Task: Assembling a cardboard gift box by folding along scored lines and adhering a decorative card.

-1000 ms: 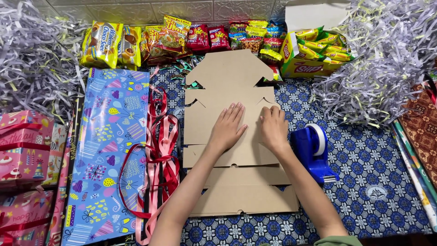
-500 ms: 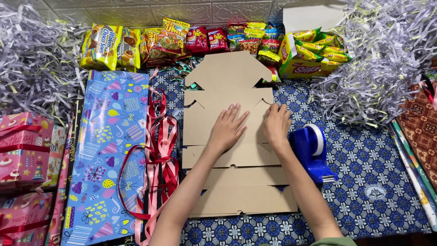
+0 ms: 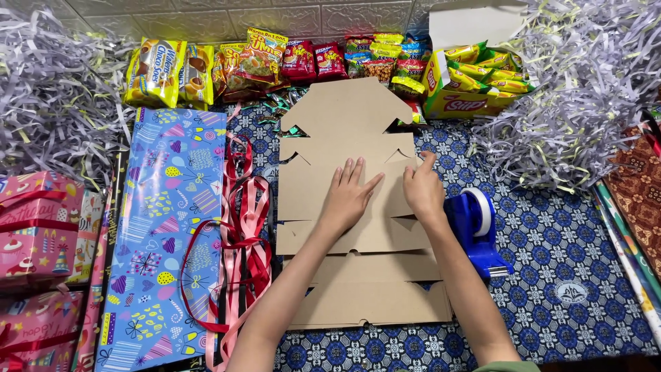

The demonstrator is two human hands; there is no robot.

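A flat, unfolded brown cardboard box blank point(image 3: 344, 124) lies in the middle of a blue patterned cloth point(image 3: 551, 234). My left hand point(image 3: 350, 196) rests palm down on its centre panel, fingers spread. My right hand point(image 3: 422, 189) sits at the blank's right edge, with the fingers curled at a side flap and the forefinger pointing up. Neither hand lifts the blank off the cloth. A blue tape dispenser point(image 3: 475, 231) stands just right of my right wrist.
Snack packets point(image 3: 261, 62) line the back, beside an open box of yellow packets point(image 3: 475, 79). Shredded paper point(image 3: 585, 89) is heaped at both back corners. Blue gift wrap point(image 3: 165, 227), red and pink ribbons point(image 3: 241, 248) and pink gift boxes point(image 3: 34, 227) lie left. Wrapping-paper rolls point(image 3: 633, 248) lie right.
My right hand slid from the middle panel to the right edge of the blank and curled at the flap. My left hand stayed flat on the centre.
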